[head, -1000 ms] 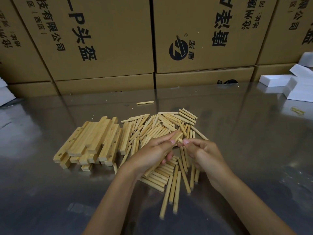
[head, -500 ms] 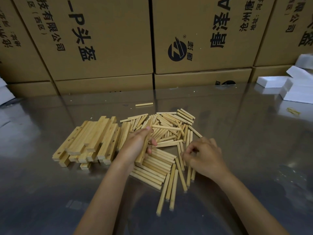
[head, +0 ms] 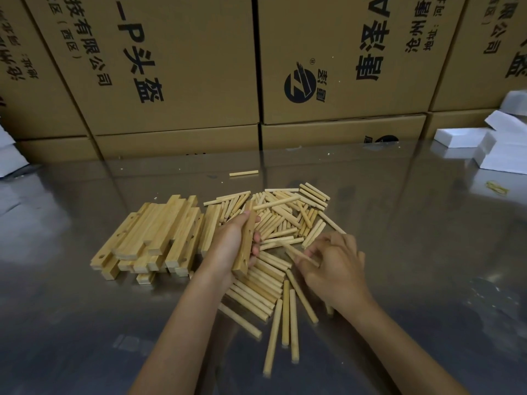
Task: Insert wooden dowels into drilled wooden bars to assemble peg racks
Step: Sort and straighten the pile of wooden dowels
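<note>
Left hand (head: 228, 246) grips bar (head: 244, 246), long axis pointing away; right hand (head: 333, 269) beside it pinches dowel (head: 302, 253).

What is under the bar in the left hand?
Loose dowels lie on the table beneath the bar, which the left hand grips. Whatever lies directly below the palm and bar is covered.

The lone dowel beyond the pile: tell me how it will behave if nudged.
The lone dowel looks round and lies bare on the shiny metal table, so it would probably roll or skid. It seems stiff, being wood, and likely light, being slim.
</note>
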The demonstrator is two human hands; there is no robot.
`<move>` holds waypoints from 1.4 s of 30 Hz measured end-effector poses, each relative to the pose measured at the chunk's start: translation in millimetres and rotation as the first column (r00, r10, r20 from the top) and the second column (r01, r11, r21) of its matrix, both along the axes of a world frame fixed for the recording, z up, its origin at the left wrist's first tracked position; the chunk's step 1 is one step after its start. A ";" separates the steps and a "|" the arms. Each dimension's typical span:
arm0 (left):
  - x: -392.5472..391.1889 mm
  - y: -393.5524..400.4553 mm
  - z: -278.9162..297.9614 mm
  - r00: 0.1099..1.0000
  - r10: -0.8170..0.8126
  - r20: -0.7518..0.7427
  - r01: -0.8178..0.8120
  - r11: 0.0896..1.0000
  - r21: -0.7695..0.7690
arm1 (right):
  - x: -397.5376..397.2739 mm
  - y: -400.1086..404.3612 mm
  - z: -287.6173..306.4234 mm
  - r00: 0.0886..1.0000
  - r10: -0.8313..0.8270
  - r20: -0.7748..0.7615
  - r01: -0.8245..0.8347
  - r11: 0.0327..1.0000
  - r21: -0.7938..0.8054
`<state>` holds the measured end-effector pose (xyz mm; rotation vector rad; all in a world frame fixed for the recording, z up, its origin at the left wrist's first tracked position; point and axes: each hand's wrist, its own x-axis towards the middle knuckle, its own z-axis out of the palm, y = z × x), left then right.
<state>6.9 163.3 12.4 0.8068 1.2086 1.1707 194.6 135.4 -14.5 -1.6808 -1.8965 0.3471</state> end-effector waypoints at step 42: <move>9.3 -8.6 6.0 0.965 -0.122 0.233 0.102 0.990 0.096 | 2.7 -5.1 27.7 0.604 0.148 -0.783 -0.229 0.973 0.007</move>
